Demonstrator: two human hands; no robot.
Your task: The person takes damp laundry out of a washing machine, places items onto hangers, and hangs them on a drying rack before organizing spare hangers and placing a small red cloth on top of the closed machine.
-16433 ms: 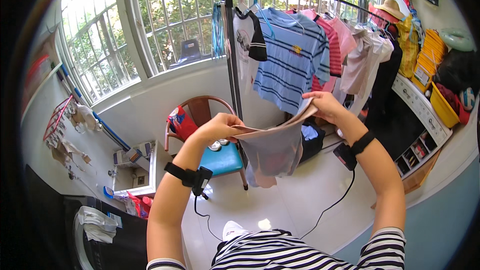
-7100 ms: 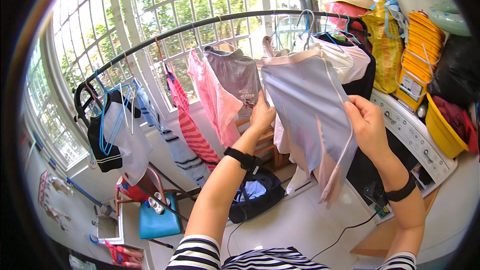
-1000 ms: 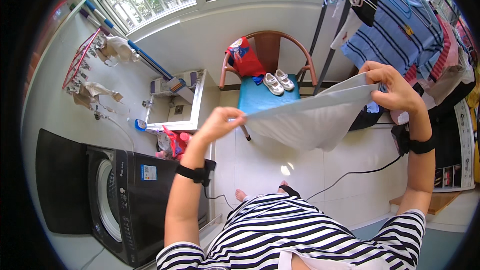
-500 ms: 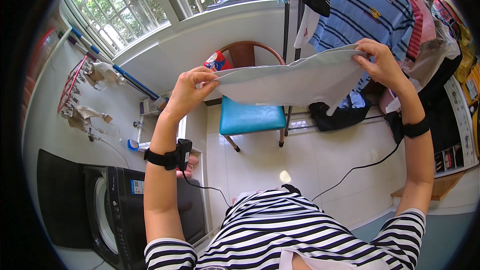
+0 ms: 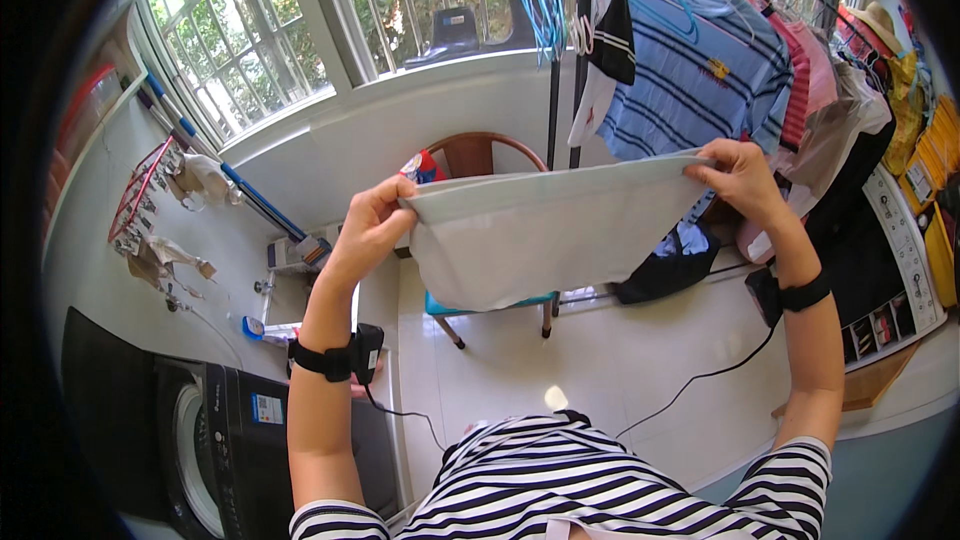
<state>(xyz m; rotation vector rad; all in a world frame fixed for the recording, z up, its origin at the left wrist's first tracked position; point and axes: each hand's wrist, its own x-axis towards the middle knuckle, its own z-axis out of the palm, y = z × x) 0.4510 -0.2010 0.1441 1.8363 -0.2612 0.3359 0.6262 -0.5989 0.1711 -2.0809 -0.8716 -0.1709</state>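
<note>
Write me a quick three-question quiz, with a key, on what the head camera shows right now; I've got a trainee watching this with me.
1. Multiple choice: what do the left hand and right hand both grip?
A) a hat
B) the upper edge of a pale cloth
C) a shoe

2. True or false: the washer at the left of the picture has its lid open.

3. Fill in the blank: the pale cloth partly hides a ____ with a teal seat.

Key: 1. B. 2. True. 3. Chair.
</note>
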